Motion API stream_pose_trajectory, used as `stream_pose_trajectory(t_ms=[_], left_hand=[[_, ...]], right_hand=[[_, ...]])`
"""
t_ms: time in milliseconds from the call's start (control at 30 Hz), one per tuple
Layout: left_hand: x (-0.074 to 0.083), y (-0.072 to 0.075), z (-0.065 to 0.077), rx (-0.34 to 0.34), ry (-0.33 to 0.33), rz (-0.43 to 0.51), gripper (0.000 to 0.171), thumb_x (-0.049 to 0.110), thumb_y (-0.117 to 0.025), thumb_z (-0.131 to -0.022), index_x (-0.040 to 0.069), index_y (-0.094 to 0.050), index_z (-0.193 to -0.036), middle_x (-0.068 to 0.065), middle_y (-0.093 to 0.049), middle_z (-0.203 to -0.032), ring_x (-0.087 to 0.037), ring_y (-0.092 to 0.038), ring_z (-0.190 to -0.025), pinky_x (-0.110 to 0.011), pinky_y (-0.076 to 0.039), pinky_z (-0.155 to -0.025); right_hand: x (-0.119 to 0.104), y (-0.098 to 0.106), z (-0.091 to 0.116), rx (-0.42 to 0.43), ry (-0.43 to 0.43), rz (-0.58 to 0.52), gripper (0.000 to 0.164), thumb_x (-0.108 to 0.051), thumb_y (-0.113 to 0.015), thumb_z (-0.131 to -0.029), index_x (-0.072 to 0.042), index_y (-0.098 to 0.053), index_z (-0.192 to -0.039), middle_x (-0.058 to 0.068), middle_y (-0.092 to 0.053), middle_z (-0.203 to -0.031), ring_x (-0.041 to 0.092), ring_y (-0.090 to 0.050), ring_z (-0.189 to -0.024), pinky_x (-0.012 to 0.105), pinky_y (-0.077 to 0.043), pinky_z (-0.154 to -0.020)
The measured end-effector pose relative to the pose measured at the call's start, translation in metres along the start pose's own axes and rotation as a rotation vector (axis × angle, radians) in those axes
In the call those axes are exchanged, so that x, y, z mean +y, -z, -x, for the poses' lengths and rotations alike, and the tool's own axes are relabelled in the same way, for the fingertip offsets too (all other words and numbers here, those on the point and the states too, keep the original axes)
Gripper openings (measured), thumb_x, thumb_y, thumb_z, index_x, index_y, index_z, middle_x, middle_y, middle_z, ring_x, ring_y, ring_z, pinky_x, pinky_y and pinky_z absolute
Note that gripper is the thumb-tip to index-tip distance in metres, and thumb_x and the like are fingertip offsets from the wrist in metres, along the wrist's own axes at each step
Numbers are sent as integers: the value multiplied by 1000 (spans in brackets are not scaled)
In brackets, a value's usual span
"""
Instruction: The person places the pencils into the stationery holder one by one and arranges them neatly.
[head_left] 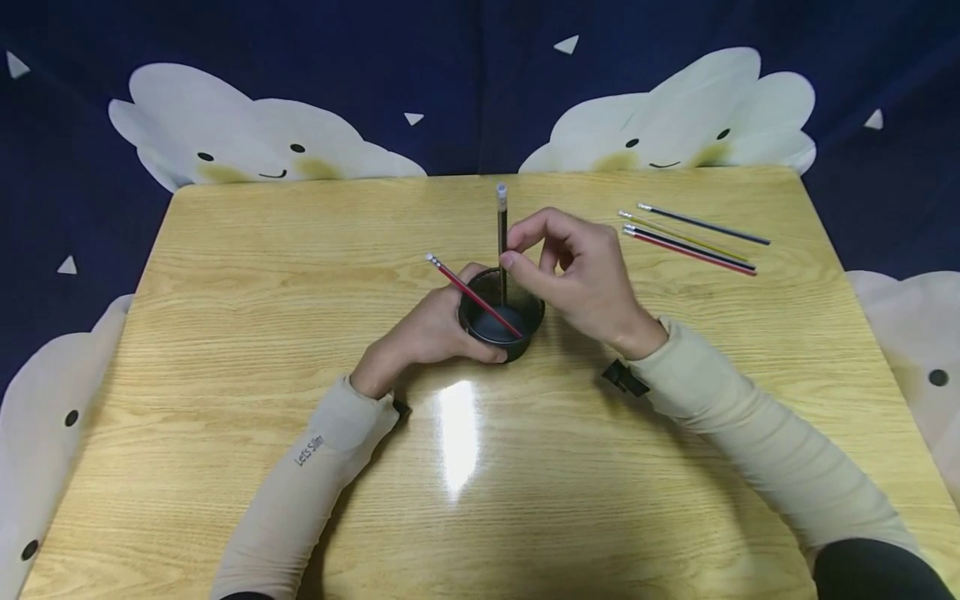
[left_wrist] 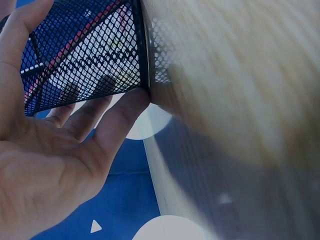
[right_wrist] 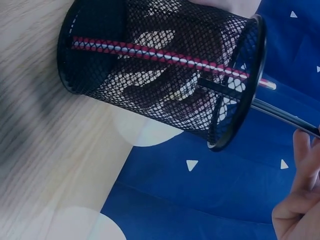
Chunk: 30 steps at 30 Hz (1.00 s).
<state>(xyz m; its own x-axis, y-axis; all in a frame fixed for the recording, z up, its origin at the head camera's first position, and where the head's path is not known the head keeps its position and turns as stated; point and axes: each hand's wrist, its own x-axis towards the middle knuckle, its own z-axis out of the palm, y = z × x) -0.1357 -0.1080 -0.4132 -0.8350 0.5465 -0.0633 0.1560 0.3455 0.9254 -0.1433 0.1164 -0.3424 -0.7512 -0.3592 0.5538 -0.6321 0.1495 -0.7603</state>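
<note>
My left hand (head_left: 431, 327) grips a black mesh pencil cup (right_wrist: 200, 30), with fingers and thumb round its sides. The cup stands upright on the table. A red pencil (head_left: 472, 293) leans inside it, its eraser end sticking out over the rim toward the left. Between thumb and forefinger, my right hand (head_left: 588, 271) pinches a dark pencil (head_left: 502, 225). That pencil is nearly vertical, white eraser end up, and its lower part reaches inside the cup. In the right wrist view its lower tip shows through the mesh, short of the cup's base.
Several pencils lie side by side at the table's back right: a blue-grey one (head_left: 705, 223), a yellow one (head_left: 686, 235), a black one (head_left: 693, 249) and a red one (head_left: 701, 257). Behind the wooden table (head_left: 300, 250) hangs a dark blue cloth (head_left: 480, 75) with cloud prints.
</note>
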Motion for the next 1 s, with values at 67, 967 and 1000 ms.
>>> stream_pose_trajectory(t_ms=[67,967,1000], left_hand=[[0,0,0,-1,-1,4,94,14,-103,-70,14,-50,-149,-5,-70,-130,-22,-64,-116,-43,-46,-109],[0,0,-1,-9,-7,7,93,15,-104,-70,15,-50,-146,-3,-70,-128,-24,-65,-115,-41,-47,-106],[0,1,-1,-10,-6,8,93,15,-104,-71,15,-50,-146,-3,-70,-128,-23,-65,-115,-41,-47,-106]], right_hand=[[1,0,1,-6,0,11,11,-6,-78,-95,2,-75,-102,5,-77,-94,13,-50,-55,23,-36,-48],[17,-9,8,-78,-58,144,10,-7,-82,-93,-5,-79,-102,2,-80,-95,11,-45,-50,21,-34,-48],[17,-9,8,-81,-55,150,10,-7,-82,-93,-5,-79,-102,2,-80,-95,11,-45,-50,21,-33,-48]])
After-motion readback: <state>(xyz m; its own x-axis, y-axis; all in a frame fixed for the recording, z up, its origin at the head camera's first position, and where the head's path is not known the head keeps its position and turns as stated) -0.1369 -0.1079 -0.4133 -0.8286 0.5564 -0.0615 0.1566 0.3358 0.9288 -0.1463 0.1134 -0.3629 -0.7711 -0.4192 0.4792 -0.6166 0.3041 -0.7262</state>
